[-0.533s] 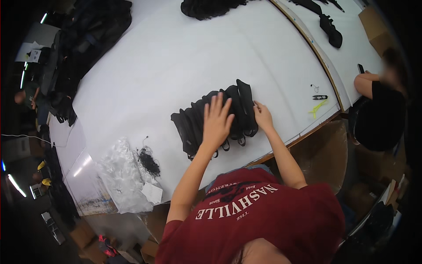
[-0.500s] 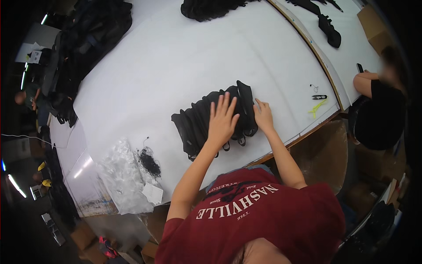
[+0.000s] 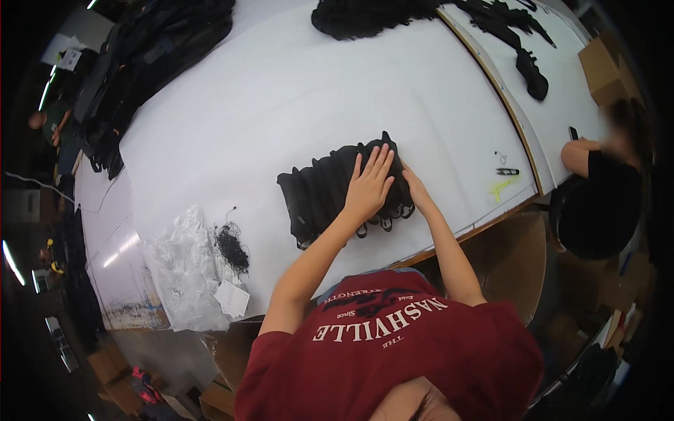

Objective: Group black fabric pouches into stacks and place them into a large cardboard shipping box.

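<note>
A row of black fabric pieces (image 3: 309, 200) lies overlapped on the white table, several of them, with small loops along the near edge. They look like soft padded pouches or straps; the exact kind is unclear. Flat on top of the row's right part rests my left hand (image 3: 369, 188), fingers stretched out. My right hand (image 3: 419, 191) is held edgewise against the row's right end, its fingers extended and partly hidden behind the last piece. Neither hand grasps anything.
Left of the row are a tangle of black thread (image 3: 230, 247), crumpled clear plastic (image 3: 179, 274) and a white paper (image 3: 232, 298). Snips (image 3: 507, 171) and yellow-green strands (image 3: 503, 186) lie right. Black goods (image 3: 158, 59) are heaped far left. A person (image 3: 604, 175) sits right.
My right hand has moved in against the row's end, and the rightmost piece now sits tighter against the others. My left hand has slid right over the row. The view has shifted slightly.
</note>
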Demonstrator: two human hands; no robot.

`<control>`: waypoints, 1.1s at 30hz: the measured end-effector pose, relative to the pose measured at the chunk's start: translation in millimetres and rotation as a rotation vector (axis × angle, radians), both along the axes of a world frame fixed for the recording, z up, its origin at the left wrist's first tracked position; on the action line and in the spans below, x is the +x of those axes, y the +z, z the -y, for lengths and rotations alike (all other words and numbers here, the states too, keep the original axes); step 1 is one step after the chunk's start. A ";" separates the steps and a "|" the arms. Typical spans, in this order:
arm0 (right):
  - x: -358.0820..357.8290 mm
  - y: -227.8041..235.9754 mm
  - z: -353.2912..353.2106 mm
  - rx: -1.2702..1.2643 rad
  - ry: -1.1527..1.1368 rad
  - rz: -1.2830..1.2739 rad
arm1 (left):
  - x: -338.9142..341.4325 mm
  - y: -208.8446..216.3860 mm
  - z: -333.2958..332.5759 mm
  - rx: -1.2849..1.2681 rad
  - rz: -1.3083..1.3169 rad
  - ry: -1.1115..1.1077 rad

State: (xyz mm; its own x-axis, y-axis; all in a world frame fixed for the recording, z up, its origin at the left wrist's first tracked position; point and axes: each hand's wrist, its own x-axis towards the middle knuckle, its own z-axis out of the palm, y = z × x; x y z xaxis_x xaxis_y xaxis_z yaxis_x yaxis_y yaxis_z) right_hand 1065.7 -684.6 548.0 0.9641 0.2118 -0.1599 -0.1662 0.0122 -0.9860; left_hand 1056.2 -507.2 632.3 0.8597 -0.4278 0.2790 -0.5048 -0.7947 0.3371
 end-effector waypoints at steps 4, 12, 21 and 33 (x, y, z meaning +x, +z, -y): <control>-5.4 16.2 -11.4 -0.008 -0.038 -0.018 | -29.7 17.2 -29.8 -0.044 0.016 0.339; -7.2 15.7 -9.7 0.016 -0.078 -0.049 | -41.3 8.7 -58.7 -0.024 -0.018 0.486; -8.9 17.5 -4.6 -0.031 -0.083 -0.090 | -41.4 15.6 -110.1 -0.059 -0.059 0.842; -0.8 17.4 -20.3 0.114 -0.043 -0.224 | -64.2 -33.4 -155.7 -0.999 -0.768 0.723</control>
